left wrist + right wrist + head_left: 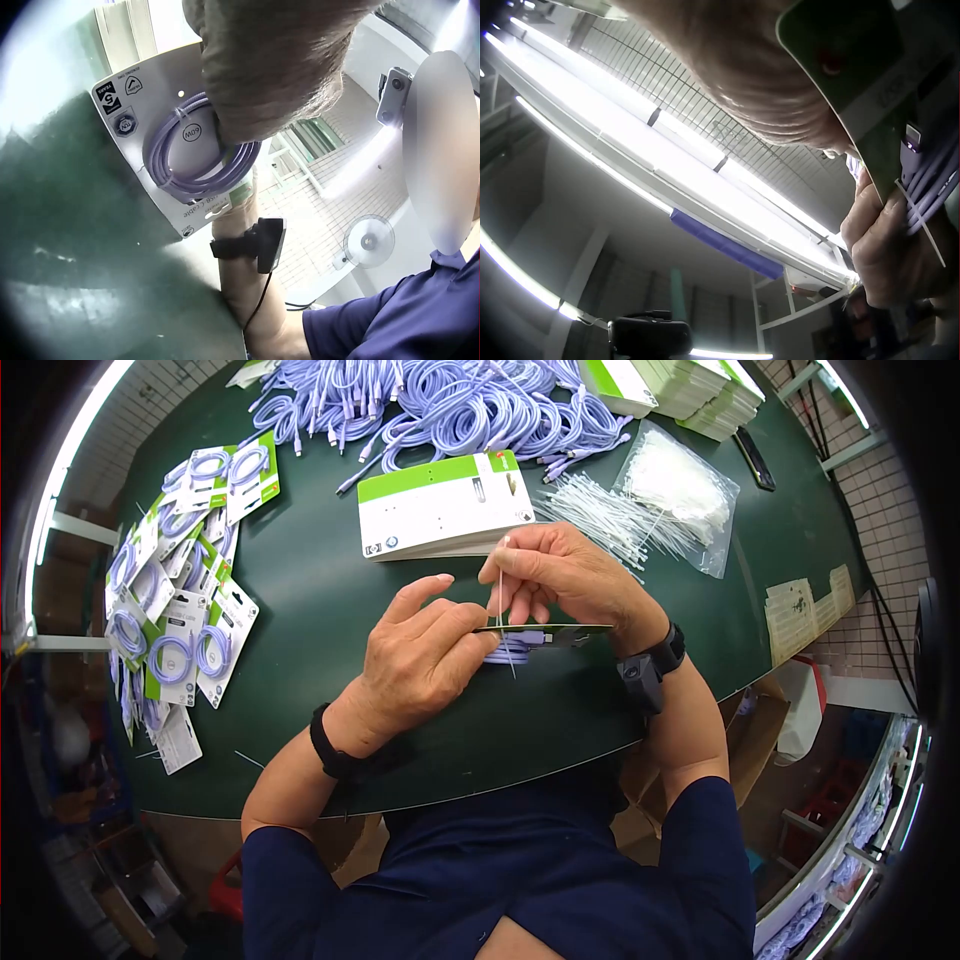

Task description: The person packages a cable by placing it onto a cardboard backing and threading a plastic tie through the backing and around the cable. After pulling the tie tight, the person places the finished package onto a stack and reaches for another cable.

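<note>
My left hand [420,650] grips one end of a packaging card [142,142], held up over the table and seen nearly edge-on in the head view. A coiled lilac USB cable [160,154] lies against one face of it, with its metal plug showing in the right wrist view. Between thumb and forefinger, my right hand [575,570] pinches a thin white cable tie [502,588] that rises past the card's edge. A white tie tail [924,221] sticks out beside the cable coil. In the left wrist view, white ties cross the coil at two spots.
A stack of blank cards [440,510] lies ahead of the hands. Loose white ties [600,515] and a plastic bag of ties [680,490] are at the right. Behind is a heap of lilac cables [470,410]. Finished-looking carded cables [180,625] are piled at the left.
</note>
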`<move>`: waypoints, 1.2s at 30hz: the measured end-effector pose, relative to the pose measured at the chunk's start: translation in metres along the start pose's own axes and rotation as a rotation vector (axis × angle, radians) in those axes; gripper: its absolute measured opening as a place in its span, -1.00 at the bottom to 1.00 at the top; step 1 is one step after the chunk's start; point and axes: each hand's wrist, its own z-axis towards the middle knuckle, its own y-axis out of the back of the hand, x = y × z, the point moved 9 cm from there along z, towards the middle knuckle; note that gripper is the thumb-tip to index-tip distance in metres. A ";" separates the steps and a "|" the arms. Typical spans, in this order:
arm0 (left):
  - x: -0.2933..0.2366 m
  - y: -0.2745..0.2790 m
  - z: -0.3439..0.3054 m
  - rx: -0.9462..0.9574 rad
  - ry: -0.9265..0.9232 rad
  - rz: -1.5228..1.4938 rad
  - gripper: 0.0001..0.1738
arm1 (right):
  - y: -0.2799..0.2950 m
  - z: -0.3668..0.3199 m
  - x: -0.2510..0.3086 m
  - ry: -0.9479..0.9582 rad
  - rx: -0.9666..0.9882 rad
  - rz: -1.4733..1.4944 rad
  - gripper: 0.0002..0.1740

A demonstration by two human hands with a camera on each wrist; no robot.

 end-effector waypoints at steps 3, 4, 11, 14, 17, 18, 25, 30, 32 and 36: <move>0.000 0.001 0.000 -0.036 -0.031 -0.024 -0.76 | -0.011 -0.002 0.007 0.090 0.094 -0.329 -0.87; -0.001 0.001 0.000 -0.035 -0.029 -0.024 -0.76 | -0.012 -0.002 0.006 0.089 0.097 -0.328 -0.87; -0.007 0.001 0.002 -0.025 -0.084 -0.042 -0.86 | -0.006 -0.002 0.006 0.100 0.011 -0.197 -0.84; -0.006 -0.002 0.000 -0.008 -0.078 -0.042 -0.86 | -0.006 -0.003 0.007 0.091 0.021 -0.230 -0.84; -0.003 -0.005 -0.001 0.025 -0.054 -0.062 -0.83 | -0.005 -0.001 0.003 0.091 0.041 -0.246 -0.85; -0.002 -0.006 -0.002 0.051 -0.041 -0.080 -0.78 | -0.007 0.000 0.002 0.102 0.051 -0.245 -0.85; 0.006 0.003 0.002 0.015 0.042 -0.162 -0.70 | -0.008 0.004 0.001 0.131 0.099 -0.336 -0.85; 0.020 0.001 -0.002 0.022 0.214 -0.280 -0.70 | 0.004 0.000 0.009 0.118 -0.022 -0.319 -0.84; 0.024 0.000 -0.005 0.023 0.272 -0.309 -0.70 | 0.013 -0.005 0.014 0.104 -0.077 -0.311 -0.84; 0.045 -0.003 -0.011 -0.015 0.527 -0.524 -0.77 | 0.040 -0.027 0.053 0.416 -0.333 -0.330 -0.79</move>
